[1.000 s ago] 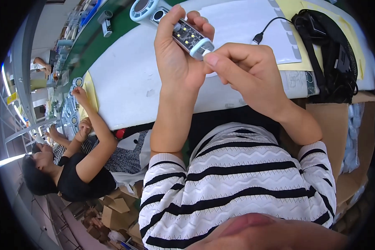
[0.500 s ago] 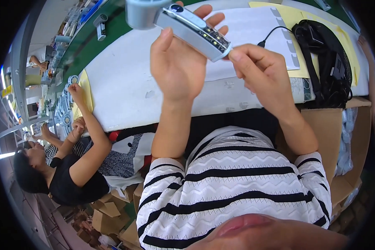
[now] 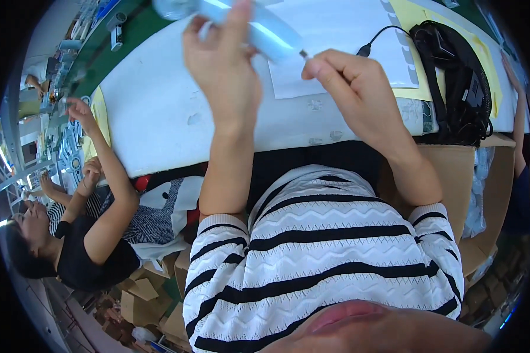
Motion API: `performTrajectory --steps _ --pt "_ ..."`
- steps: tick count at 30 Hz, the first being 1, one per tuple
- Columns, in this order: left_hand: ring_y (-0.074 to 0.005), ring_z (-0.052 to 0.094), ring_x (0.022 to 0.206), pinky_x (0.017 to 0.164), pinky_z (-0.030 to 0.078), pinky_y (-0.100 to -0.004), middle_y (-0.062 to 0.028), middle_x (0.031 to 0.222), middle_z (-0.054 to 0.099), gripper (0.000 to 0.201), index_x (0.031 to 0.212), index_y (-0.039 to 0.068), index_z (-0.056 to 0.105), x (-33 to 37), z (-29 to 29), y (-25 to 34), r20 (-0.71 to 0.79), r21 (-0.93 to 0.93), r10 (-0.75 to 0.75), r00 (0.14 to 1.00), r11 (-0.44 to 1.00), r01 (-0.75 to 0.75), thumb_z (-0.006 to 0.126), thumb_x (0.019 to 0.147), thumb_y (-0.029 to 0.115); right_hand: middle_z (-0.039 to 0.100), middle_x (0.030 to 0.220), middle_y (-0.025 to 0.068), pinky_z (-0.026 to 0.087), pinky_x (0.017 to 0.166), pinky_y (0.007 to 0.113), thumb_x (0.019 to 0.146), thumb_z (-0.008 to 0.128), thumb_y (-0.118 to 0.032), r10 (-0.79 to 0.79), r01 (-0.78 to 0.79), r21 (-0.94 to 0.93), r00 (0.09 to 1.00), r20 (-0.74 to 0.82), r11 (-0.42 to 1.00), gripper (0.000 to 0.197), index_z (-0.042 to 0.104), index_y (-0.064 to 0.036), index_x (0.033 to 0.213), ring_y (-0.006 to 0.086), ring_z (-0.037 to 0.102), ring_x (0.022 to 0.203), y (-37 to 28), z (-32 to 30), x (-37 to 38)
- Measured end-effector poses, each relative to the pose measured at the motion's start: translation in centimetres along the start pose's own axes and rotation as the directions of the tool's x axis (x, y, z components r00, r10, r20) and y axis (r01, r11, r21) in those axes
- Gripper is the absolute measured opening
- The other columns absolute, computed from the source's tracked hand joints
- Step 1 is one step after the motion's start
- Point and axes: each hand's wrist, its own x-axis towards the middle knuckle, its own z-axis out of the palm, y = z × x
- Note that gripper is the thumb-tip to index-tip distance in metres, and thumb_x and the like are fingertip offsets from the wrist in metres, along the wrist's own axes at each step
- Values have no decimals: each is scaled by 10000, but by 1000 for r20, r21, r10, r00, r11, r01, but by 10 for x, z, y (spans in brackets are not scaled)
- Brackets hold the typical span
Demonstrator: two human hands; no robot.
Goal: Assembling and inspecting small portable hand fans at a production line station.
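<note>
My left hand [image 3: 227, 70] is closed round the handle of a light-blue handheld fan [image 3: 272, 36], held above the white table. Motion blurs the fan, and its round head [image 3: 176, 7] is cut by the upper edge. Close by the handle's end, my right hand [image 3: 356, 82] pinches a small plug [image 3: 304, 53] whose metal tip points at the fan. A narrow gap shows between tip and handle. A black cable [image 3: 388, 27] runs behind my right hand, so its link to the plug is hidden.
White paper [image 3: 335, 35] lies beneath my hands. A black bag [image 3: 453, 82] rests on yellow sheets at the right, above an open cardboard box [image 3: 447, 170]. Another fan [image 3: 116, 32] stands on the green surface at far left. A co-worker [image 3: 94, 241] sits on my left.
The fan has turned over: its board side with lit lamps faced up before, and now its smooth blue side does. The plug tip has come apart from the handle's end.
</note>
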Motion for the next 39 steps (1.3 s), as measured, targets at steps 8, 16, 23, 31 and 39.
performTrajectory --steps 8,16,23,31,39 --pt "-280 601 1023 916 519 -396 -173 1115 576 437 1285 -73 400 151 -226 5 -5 24 -254 967 967 254 541 920 122 563 627 9 271 440 186 914 579 -112 9 -17 133 998 61 991 159 653 14 851 47 344 473 37 -19 -18" --pt "-296 591 956 859 455 -323 -194 1141 596 465 1211 -47 543 191 -283 9 -4 1000 231 973 25 -1 617 861 251 530 585 30 233 358 180 936 577 -140 197 -416 586 895 400 695 174 626 21 892 55 278 382 55 -58 -19" --pt "-177 605 1053 937 430 -254 -115 1127 666 424 1187 -20 618 145 16 -13 454 668 49 890 642 -376 614 907 299 455 540 20 205 343 185 972 520 -170 143 -558 729 822 552 396 238 620 38 915 51 262 378 61 -79 -14" --pt "-171 656 838 782 544 -254 -93 936 671 373 1003 5 671 188 279 -169 852 330 -400 338 911 247 702 841 339 407 528 -11 199 356 184 972 521 -205 132 -552 803 834 536 226 257 619 30 939 43 258 384 80 -82 -7" --pt "-156 606 740 712 490 -253 -80 841 640 284 951 19 632 212 312 -190 880 350 -470 71 742 572 723 814 251 426 527 6 223 362 194 970 524 -195 75 -523 826 851 520 212 263 635 39 933 55 281 383 85 -85 -11"
